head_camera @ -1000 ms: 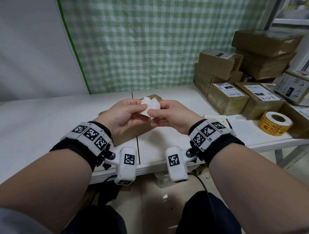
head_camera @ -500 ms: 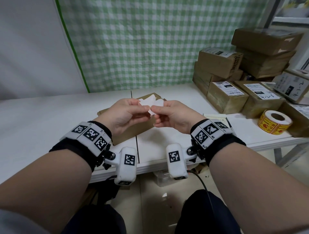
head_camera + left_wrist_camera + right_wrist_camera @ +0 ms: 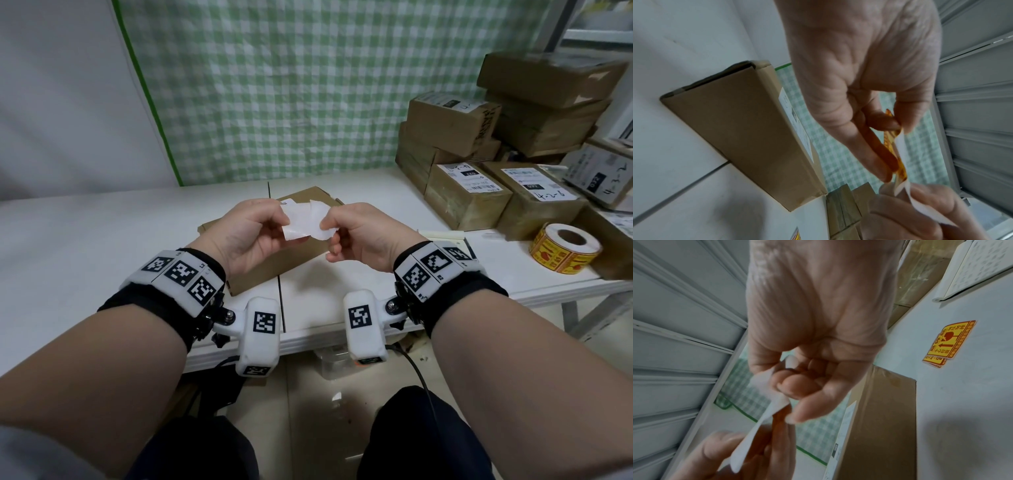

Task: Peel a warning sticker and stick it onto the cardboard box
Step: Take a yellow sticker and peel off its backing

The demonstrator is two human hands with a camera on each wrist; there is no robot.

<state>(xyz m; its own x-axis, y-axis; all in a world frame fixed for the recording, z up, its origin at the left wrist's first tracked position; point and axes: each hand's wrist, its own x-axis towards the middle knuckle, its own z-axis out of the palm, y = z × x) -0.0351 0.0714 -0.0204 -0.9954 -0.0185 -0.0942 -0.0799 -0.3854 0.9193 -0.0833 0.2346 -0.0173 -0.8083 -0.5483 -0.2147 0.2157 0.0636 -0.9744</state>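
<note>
Above the table, both hands hold a small warning sticker (image 3: pixel 305 224) whose white back faces me. My left hand (image 3: pixel 274 222) pinches the yellow-orange sticker (image 3: pixel 893 146) between thumb and fingers. My right hand (image 3: pixel 334 228) pinches the white backing paper (image 3: pixel 766 391), which curls away from the sticker at one end. Below the hands a flat brown cardboard box (image 3: pixel 274 274) lies on the white table (image 3: pixel 102 240); the left wrist view shows this box (image 3: pixel 748 129) with a white label on its top. The sticker's printed face is mostly hidden.
A roll of yellow warning stickers (image 3: pixel 565 246) stands at the right table edge. Labelled parcels (image 3: pixel 466 202) are stacked at the back right. Two loose yellow stickers (image 3: pixel 949 344) lie on the table by the box. A green checked cloth (image 3: pixel 308 85) hangs behind.
The white paper now shows as two layers fanned apart between the hands. Both hands have stayed over the box, barely shifting.
</note>
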